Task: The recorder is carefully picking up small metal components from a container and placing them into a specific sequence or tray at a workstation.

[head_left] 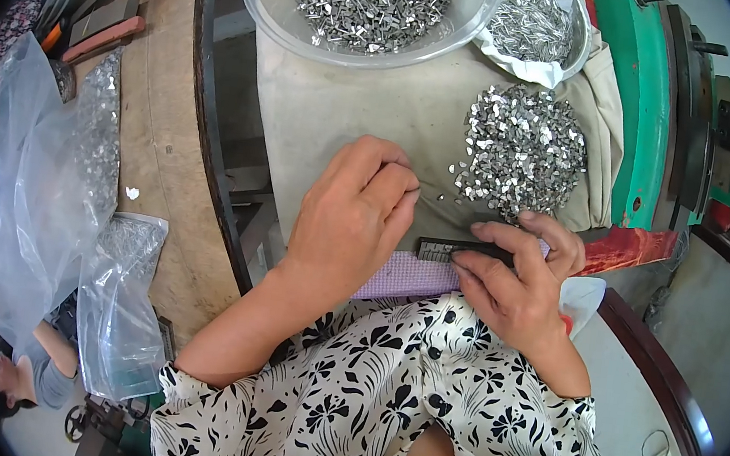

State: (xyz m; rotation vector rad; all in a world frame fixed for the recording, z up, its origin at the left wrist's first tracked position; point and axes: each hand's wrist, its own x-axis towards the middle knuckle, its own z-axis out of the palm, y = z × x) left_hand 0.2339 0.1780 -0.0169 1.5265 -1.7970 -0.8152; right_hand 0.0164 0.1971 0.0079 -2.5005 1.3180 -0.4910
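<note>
My right hand (521,282) grips a small dark rectangular block (436,249), its fingers along the far side and its thumb on the near side. Rows of narrow slots or slats show on the block's exposed left end. Under it a purple checked cloth (409,276) lies across my lap. Left of the block, my left hand (350,213) hovers above the grey cloth with curled fingers, thumb and fingertips pinched together; whatever they hold is too small or hidden. A loose pile of small metal pieces (522,151) spreads just beyond my right hand, shiny and dark mixed.
A clear plastic basin (259,13) of metal bits stands at the far side, beside a bowl of shiny pins (532,22). Green machinery (658,108) borders the right. On the left, a wooden table (159,96) bears clear plastic bags (19,180). Another person (33,375) is at lower left.
</note>
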